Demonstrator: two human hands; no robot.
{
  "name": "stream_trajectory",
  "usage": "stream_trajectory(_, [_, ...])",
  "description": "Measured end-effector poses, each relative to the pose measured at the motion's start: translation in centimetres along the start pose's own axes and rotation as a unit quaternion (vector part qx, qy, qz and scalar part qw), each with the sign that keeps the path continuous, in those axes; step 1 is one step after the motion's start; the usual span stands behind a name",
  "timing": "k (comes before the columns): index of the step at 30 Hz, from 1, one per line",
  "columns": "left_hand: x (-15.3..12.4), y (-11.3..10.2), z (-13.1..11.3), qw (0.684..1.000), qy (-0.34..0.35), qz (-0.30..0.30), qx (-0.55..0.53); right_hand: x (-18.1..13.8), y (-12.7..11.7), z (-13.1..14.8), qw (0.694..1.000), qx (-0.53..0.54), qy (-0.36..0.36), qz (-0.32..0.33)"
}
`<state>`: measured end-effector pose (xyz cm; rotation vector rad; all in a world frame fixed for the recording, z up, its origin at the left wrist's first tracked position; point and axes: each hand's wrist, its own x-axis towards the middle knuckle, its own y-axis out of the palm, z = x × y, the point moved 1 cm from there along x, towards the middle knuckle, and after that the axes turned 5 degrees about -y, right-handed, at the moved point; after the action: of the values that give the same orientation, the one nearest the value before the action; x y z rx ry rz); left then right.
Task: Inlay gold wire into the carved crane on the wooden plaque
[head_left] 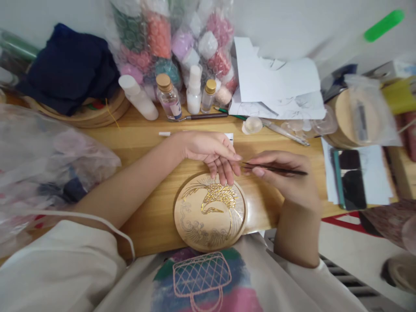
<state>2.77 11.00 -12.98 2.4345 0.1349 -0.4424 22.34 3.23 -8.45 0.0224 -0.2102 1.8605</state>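
My right hand (282, 173) pinches a pair of dark tweezers (279, 169), whose two thin tips point left toward my other hand. Palm partly turned up, my left hand (216, 156) hovers at the board's upper edge, thumb stretched out near the tweezer tips and fingers loosely hanging. I make out nothing held in it. Beneath lies a round wooden board (191, 216) with a crane-like bird (219, 199) outlined in raised gold lines. Its lower part carries grey drawn waves and plumes.
Behind my hands stand several small bottles (168, 97), a brown-handled tool (208, 116) and bags of coloured material (208, 43). Papers (276, 86) lie at the back right. A dark phone (354, 180) rests on the right, a plastic bag (48, 156) on the left. A white cord (97, 221) crosses my left forearm.
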Motion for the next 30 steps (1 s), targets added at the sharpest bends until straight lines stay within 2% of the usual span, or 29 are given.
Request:
stream_trajectory(12, [-0.38, 0.12, -0.15, 1.0, -0.021, 0.009, 0.007, 0.24, 0.21, -0.95, 0.996, 0.067, 0.065, 0.013])
stream_trajectory(30, [-0.71, 0.55, -0.61, 0.999, -0.035, -0.005, 0.026, 0.26, 0.22, -0.92, 0.996, 0.064, 0.051, 0.019])
